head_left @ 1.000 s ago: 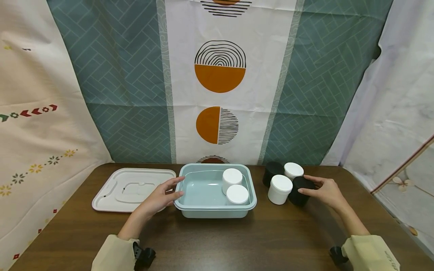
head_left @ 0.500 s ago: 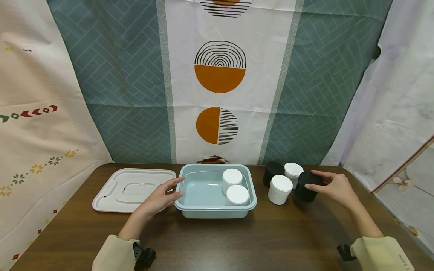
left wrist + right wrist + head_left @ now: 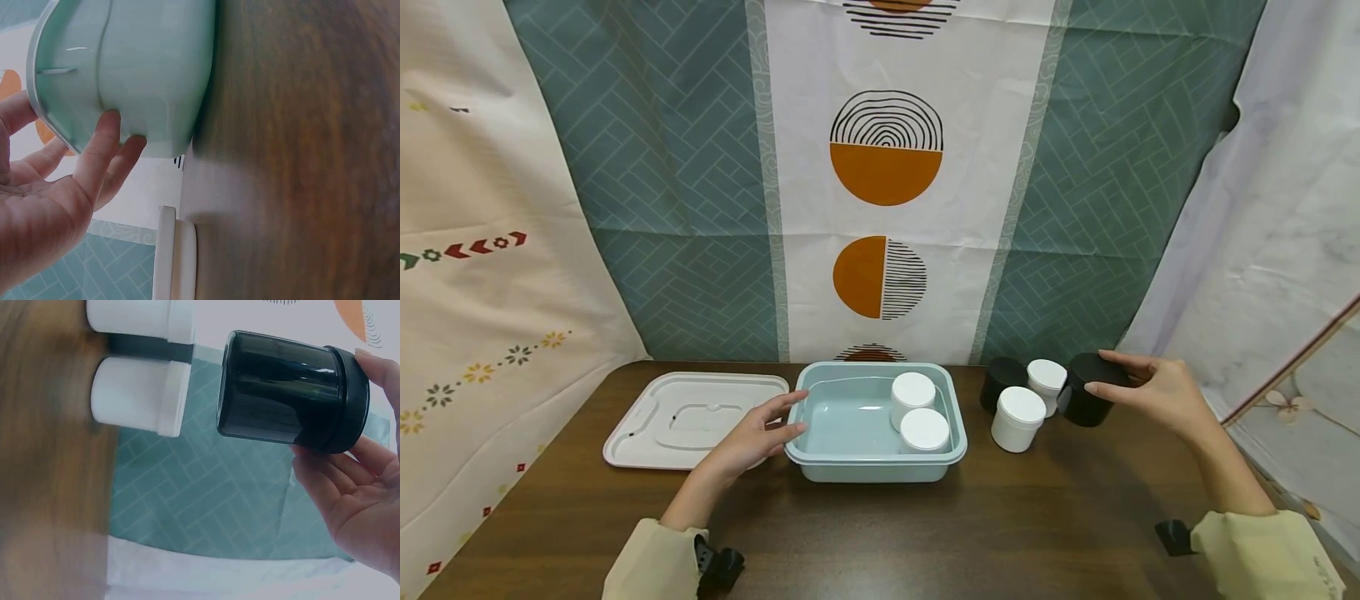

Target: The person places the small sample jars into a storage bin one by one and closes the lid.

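My right hand (image 3: 1157, 392) grips a black screw-top jar (image 3: 281, 390) by its lid, thumb and fingers on opposite sides. The jar is raised off the table and tilts a little. My left hand (image 3: 748, 437) rests with extended fingers at the left end of a pale blue-green plastic tub (image 3: 876, 471); in the left wrist view two fingertips (image 3: 109, 122) touch its outer wall. Inside the tub, along its right side, stand a white lidded jar (image 3: 913, 392) and a second white jar (image 3: 925, 429).
Right of the tub stand a white jar (image 3: 1018, 421), another white jar (image 3: 1047, 379) behind it and a black jar (image 3: 1002, 379). A white rectangular lid (image 3: 647, 417) lies left of the tub. Patterned fabric (image 3: 700, 292) hangs behind the brown table (image 3: 910, 542).
My right hand has lifted the black jar from beside the white jars and moved it up and to the right. The left hand and tub have stayed in place.
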A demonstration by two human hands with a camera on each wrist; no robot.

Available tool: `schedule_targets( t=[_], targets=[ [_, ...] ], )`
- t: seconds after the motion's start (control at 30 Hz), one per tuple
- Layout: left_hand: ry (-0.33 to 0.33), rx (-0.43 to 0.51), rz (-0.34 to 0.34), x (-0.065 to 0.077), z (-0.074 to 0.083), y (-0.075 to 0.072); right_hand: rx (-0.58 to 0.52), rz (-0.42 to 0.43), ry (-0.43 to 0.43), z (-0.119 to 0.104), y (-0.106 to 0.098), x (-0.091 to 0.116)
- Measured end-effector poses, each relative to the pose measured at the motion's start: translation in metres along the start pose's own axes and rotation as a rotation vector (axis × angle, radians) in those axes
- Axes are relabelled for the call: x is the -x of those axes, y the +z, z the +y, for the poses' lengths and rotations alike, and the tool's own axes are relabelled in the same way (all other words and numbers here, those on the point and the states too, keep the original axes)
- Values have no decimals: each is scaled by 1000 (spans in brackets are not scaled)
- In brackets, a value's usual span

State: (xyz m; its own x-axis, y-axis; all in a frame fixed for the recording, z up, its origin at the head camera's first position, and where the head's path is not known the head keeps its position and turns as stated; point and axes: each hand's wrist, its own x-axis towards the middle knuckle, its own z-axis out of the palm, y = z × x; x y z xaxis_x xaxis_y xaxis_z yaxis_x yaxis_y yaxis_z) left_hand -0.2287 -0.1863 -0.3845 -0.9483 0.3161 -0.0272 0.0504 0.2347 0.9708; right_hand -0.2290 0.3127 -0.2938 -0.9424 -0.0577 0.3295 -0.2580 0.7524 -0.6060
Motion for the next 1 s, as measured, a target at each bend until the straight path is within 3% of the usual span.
schedule_targets(
  t=[0.47, 1.0],
  targets=[
    [-7, -12, 8, 1, 1, -1, -50, -47, -73, -37, 29, -17],
    [-19, -13, 13, 0, 1, 0, -268, -196, -194, -103, 106, -42]
  ],
)
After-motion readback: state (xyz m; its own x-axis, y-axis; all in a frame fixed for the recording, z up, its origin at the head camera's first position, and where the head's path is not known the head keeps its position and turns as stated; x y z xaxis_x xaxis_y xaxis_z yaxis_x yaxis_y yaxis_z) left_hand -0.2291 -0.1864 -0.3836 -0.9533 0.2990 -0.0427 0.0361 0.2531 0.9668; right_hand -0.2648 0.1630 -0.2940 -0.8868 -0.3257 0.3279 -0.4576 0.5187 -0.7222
